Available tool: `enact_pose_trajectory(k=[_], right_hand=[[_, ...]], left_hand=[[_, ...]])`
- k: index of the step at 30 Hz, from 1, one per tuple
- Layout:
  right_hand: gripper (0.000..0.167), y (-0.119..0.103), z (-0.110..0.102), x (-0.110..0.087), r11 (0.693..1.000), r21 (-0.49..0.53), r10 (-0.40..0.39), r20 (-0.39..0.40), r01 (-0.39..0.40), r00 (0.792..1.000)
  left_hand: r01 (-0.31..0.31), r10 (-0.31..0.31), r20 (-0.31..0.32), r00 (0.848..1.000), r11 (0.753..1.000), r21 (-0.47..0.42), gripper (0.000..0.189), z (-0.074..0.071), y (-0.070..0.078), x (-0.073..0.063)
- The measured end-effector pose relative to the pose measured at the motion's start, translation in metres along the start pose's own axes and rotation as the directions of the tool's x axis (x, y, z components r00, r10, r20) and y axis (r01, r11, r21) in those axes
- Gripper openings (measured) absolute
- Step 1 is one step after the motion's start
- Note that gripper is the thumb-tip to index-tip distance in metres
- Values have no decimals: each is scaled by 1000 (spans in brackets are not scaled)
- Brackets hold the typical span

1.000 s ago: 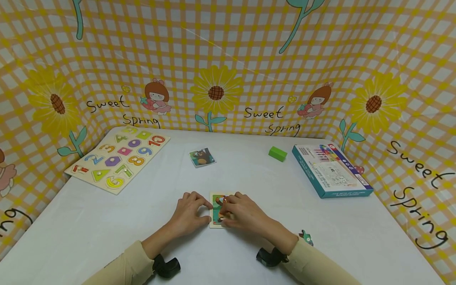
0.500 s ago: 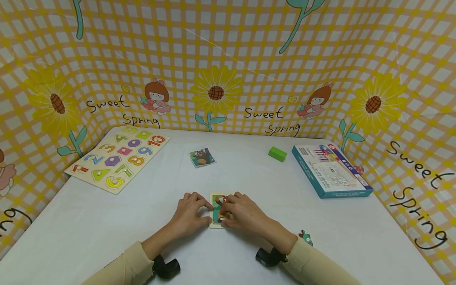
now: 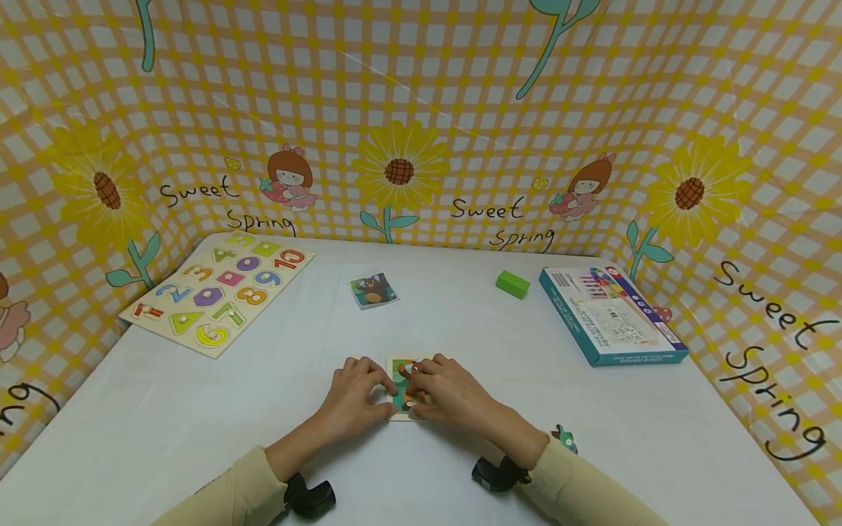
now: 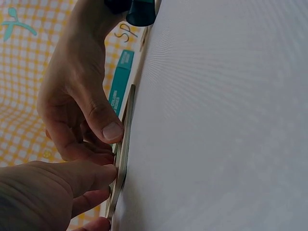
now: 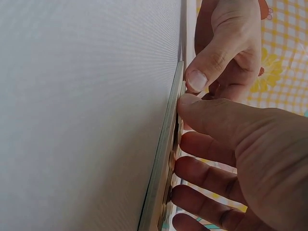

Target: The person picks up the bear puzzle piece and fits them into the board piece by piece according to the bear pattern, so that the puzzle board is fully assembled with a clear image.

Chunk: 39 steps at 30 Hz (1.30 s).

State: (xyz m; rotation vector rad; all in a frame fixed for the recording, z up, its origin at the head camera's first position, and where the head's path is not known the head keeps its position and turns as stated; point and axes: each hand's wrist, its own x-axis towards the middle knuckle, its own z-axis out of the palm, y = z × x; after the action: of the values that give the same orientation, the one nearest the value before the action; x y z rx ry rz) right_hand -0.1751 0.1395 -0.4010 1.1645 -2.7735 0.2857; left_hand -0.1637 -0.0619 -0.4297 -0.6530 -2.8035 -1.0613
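A small wooden picture puzzle (image 3: 400,398) with a pale frame lies flat on the white table between both hands. My left hand (image 3: 355,394) touches its left side, thumb (image 4: 98,175) and fingertips against the picture face. From the right, my right hand (image 3: 454,391) covers much of the picture. Its spread fingertips rest on the slightly raised pieces, with the thumb (image 5: 190,99) toward the near end, close to the left thumb. A loose puzzle piece (image 3: 564,439), green and brown, lies beside the right sleeve.
Beyond the puzzle lies a bear picture card (image 3: 373,291). A number-and-shape board (image 3: 217,296) is at the left. Toward the right are a green block (image 3: 512,284) and a flat teal-edged box (image 3: 612,315). Patterned cloth (image 3: 401,95) walls in the table's back and sides.
My left hand has shifted slightly right, its fingertips passing from the puzzle's left edge onto the picture. The right hand and the puzzle hardly differ.
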Motion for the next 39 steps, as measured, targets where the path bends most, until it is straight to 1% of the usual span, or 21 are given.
enact_pose_trajectory(k=[10,17,25,32,35,39], right_hand=[[21,0,1,0,1000,9,9,-2,-9,1000],[19,1,0,0,999,42,15,-1,-15,1000],[17,0,1,1,1000,26,6,-5,-6,1000],[18,1,1,0,999,35,10,-12,-10,1000],[19,1,-1,-2,999,38,24,-18,-23,1000],[21,3,-6,-8,998,23,64,-21,-63,998]], left_hand=[[2,-2,0,1000,1000,3,13,1,-1,1],[10,-10,6,1000,1000,3,13,1,0,1],[9,-9,6,1000,1000,1,13,1,0,0],[2,-2,4,1000,1000,7,13,1,0,0],[1,-1,2,1000,1000,7,12,1,0,0],[2,-2,0,1000,1000,2,13,1,-1,0]])
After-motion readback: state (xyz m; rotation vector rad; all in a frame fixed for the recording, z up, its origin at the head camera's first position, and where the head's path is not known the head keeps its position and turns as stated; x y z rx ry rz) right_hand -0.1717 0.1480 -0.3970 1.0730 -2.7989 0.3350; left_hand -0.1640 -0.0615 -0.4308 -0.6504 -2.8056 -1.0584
